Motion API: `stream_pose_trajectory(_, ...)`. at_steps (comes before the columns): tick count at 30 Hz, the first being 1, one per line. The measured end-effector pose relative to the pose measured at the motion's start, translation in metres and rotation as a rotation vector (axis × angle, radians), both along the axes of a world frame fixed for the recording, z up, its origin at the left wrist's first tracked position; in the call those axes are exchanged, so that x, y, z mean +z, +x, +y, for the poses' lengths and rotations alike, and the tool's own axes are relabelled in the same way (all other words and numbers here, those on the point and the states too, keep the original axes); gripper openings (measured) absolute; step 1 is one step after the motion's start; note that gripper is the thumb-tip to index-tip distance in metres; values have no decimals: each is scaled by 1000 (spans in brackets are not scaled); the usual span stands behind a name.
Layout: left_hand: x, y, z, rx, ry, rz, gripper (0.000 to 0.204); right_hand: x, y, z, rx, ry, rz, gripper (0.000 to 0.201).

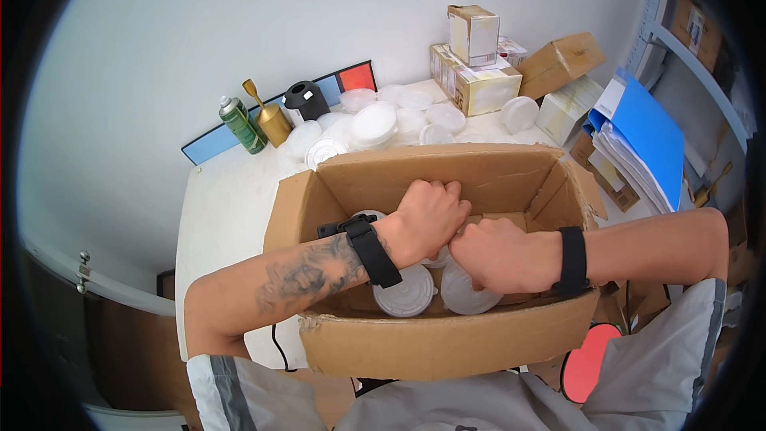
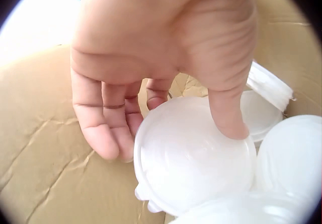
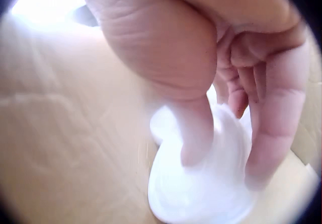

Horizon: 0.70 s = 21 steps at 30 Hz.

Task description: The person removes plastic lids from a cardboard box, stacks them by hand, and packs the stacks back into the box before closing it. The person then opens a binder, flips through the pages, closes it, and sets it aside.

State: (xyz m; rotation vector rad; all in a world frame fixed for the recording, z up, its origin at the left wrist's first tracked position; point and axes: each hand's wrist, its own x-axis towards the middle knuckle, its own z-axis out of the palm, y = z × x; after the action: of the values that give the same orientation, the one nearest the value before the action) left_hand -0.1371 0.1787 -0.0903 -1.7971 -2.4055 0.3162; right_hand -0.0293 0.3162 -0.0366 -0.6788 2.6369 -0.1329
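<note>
Both hands reach down into an open cardboard box (image 1: 447, 343). In the left wrist view the left hand (image 2: 161, 48) has its thumb on top of a round white-lidded container (image 2: 193, 156) and its fingers bent along the far side. The right hand (image 3: 201, 63) holds a white lidded container (image 3: 201, 189) between thumb and fingers; its image is blurred. In the head view the left hand (image 1: 427, 219) and right hand (image 1: 507, 255) are side by side, fingertips mostly hidden. Below them lie round lidded containers (image 1: 404, 291).
Behind the box, translucent lids and tubs (image 1: 373, 124) cover part of the white table (image 1: 215, 207). A green spray can (image 1: 242, 124), gold object (image 1: 274, 124) and black object (image 1: 306, 101) stand left; cartons (image 1: 479, 88) and a blue folder (image 1: 650, 136) are right.
</note>
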Motion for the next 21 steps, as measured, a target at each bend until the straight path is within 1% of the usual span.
stream_pose_trajectory(1, 7, -1, 0, -14, -34, -37, 49, 7, -2, 3, -14, -27, -25, 33)
stream_pose_trajectory(2, 12, -2, 0, -29, -68, -76, 46, 18, -6, 4, -9, -22, -32, 33)
stream_pose_trajectory(4, 22, -6, -2, -19, -58, -128, 45, 45, -15, 10, -74, 76, -153, 41)
stream_pose_trajectory(6, 19, -10, -5, -15, -55, -172, 45, 79, -22, 23, -114, -9, -60, 41)
stream_pose_trajectory(8, 9, -17, -9, 67, 204, -391, 19, 105, -35, 44, -221, -80, 26, 39)
stream_pose_trajectory(9, 24, -13, -9, 42, 58, -428, 15, 122, -38, 50, -343, -205, 20, 39)
stream_pose_trajectory(10, 15, -13, -7, 30, 66, -295, 20, 134, -42, 57, -467, -332, 18, 40)
stream_pose_trajectory(12, 40, -1, -7, 62, -106, -168, 21, 129, -63, 84, -503, -485, 226, 39)
stream_pose_trajectory(13, 48, 1, -7, 53, -114, -162, 21, 133, -70, 84, -592, -479, 206, 40)
stream_pose_trajectory(14, 56, 2, -8, 64, -150, -188, 22, 131, -72, 83, -599, -488, 211, 40)
stream_pose_trajectory(16, 74, 3, -12, 71, -194, -209, 23, 123, -76, 82, -701, -282, 255, 42)
stream_pose_trajectory(17, 86, 2, -15, 63, -199, -250, 23, 116, -75, 80, -686, -173, 306, 40)
stream_pose_trajectory(18, 99, 0, -19, 57, -203, -293, 22, 112, -73, 76, -687, -177, 306, 40)
stream_pose_trajectory(19, 111, -2, -24, 60, -206, -293, 22, 107, -71, 70, -594, -44, 296, 38)
stream_pose_trajectory(20, 123, -4, -29, 94, -120, -324, 23, 102, -67, 66, -496, 88, 284, 37)
stream_pose_trajectory(21, 136, -7, -34, 129, -35, -355, 23, 95, -57, 61, -381, 37, 287, 37)
